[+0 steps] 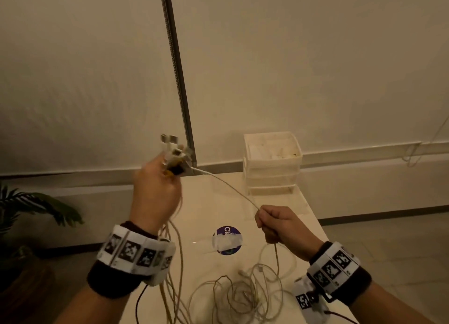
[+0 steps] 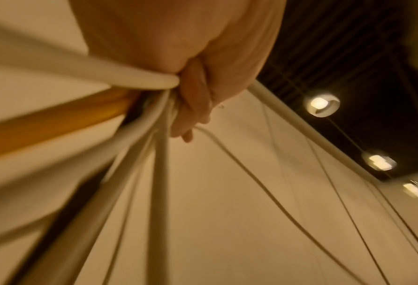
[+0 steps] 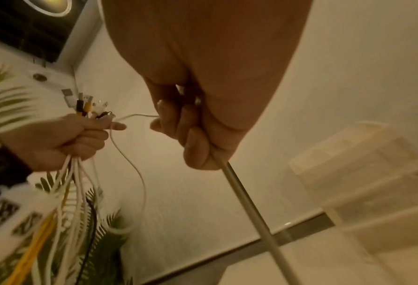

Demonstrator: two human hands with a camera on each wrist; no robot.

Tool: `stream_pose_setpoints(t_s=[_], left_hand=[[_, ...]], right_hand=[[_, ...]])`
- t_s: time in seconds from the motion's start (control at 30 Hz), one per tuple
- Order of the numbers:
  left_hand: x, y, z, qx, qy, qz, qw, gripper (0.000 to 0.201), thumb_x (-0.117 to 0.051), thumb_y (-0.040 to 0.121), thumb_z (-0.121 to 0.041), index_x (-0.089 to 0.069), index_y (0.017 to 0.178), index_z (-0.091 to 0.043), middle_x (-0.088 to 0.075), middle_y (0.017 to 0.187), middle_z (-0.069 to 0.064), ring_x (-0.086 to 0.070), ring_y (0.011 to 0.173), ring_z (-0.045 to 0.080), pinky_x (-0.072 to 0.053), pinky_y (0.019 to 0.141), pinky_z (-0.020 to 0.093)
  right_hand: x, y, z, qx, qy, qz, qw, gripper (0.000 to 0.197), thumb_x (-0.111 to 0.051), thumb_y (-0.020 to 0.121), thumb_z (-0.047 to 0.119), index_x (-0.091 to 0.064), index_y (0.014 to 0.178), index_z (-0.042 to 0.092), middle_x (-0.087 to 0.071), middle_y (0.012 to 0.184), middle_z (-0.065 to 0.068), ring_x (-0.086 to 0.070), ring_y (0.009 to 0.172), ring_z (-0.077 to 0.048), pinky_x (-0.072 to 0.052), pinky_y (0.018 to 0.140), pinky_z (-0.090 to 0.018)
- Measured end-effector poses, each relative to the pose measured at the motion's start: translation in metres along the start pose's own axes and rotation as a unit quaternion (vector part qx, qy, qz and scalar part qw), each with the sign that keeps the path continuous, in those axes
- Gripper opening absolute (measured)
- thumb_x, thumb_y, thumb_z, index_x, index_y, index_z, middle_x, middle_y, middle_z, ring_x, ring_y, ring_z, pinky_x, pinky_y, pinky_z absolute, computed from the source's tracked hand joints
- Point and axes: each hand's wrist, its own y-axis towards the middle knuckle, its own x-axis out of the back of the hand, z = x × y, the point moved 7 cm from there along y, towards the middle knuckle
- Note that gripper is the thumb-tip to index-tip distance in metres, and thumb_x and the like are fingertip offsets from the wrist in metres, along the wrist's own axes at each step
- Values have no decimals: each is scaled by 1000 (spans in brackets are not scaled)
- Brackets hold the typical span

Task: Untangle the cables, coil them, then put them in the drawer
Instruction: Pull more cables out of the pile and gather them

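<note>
Our left hand (image 1: 155, 192) is raised and fisted round a bundle of cables (image 3: 76, 179), their plugs (image 1: 173, 153) sticking up above the fingers while the strands hang down past the wrist. One white cable (image 1: 226, 185) runs from that bundle across to our right hand (image 1: 284, 228), which curls closed around it; below the fist it drops into the loose tangle (image 1: 245, 297) on the table (image 1: 209, 202). The drawer unit (image 1: 272, 163) stands at the table's far edge, beyond the right hand. A round sticker (image 1: 227, 241) lies between our hands; only "Cl" can be read, the rest taped over. A plant (image 1: 31, 207) stands to the left.
</note>
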Motion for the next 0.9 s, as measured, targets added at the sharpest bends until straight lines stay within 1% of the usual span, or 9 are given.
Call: stream_pose_setpoints(t_s=[0.1, 0.2, 0.27, 0.33, 0.43, 0.57, 0.6, 0.73, 0.9], left_hand=[[-48, -29, -23, -66, -24, 135, 988, 38, -56, 89, 7, -70, 114, -17, -67, 88, -18, -61, 73, -12, -43, 63, 2], [-87, -50, -28, -67, -34, 231, 970, 34, -51, 82, 2, -71, 104, -15, -72, 82, -4, -64, 72, 9, -53, 66, 28], [-87, -46, -26, -63, -49, 203, 976, 30, -49, 80, -1, -71, 95, -15, -72, 79, -1, -62, 70, 17, -51, 65, 35], [-83, -40, -26, -65, -46, 191, 978, 31, -49, 81, 4, -68, 84, -21, -68, 72, -6, -60, 67, 11, -45, 59, 23], [-61, -23, -24, -22, -66, 144, 987, 37, -52, 92, 4, -65, 86, -30, -61, 74, -19, -60, 67, -5, -41, 58, 9], [-4, 18, 28, 112, -134, -50, 983, 18, -61, 95, -25, -65, 78, -29, -62, 73, -2, -63, 72, 30, -50, 63, 38], [4, 22, 32, 108, -113, -65, 986, 17, -62, 95, -26, -66, 78, -27, -61, 73, -2, -61, 72, 30, -51, 63, 40], [-9, 12, 18, 49, -46, -1, 998, 27, -57, 95, -7, -67, 78, -25, -61, 69, -4, -52, 59, 17, -37, 53, 27], [-13, -4, 29, 84, -189, 36, 978, 32, -55, 99, -21, -68, 75, -39, -47, 47, -9, -38, 46, 12, -33, 52, 30]], right_hand=[[-11, 7, 28, 23, 2, 12, 1000, 34, -40, 102, 11, -53, 71, 8, -36, 49, 7, -27, 46, -10, -25, 50, -25], [-23, 11, 54, 46, 35, 40, 998, 24, -47, 98, 10, -58, 78, 3, -34, 51, 5, -23, 47, -10, -21, 49, -26], [-23, 9, 64, 56, 22, 47, 997, 25, -45, 99, 10, -59, 80, 1, -34, 51, 4, -24, 47, -12, -21, 50, -27], [-21, 5, 69, 67, 11, 55, 996, 26, -45, 99, 14, -58, 79, 2, -35, 51, 5, -28, 47, -10, -26, 50, -25], [-15, -5, 66, 76, 31, 62, 995, 27, -45, 93, 23, -60, 83, 3, -35, 52, 2, -27, 49, -12, -28, 50, -24], [1, -21, 33, 39, 12, 42, 998, 30, -42, 100, 21, -62, 81, 8, -37, 52, 0, -30, 48, -14, -31, 49, -27], [5, -23, 26, 32, 5, 34, 999, 32, -40, 102, 18, -62, 80, 9, -38, 51, 1, -31, 48, -15, -31, 49, -29], [8, -22, 21, 21, 25, 9, 999, 33, -38, 102, 14, -59, 78, 8, -37, 49, 1, -30, 46, -16, -28, 49, -31], [11, -48, -2, 6, -7, -20, 1000, 27, -41, 101, 20, -59, 89, 5, -38, 53, -3, -35, 44, -16, -29, 46, -30]])
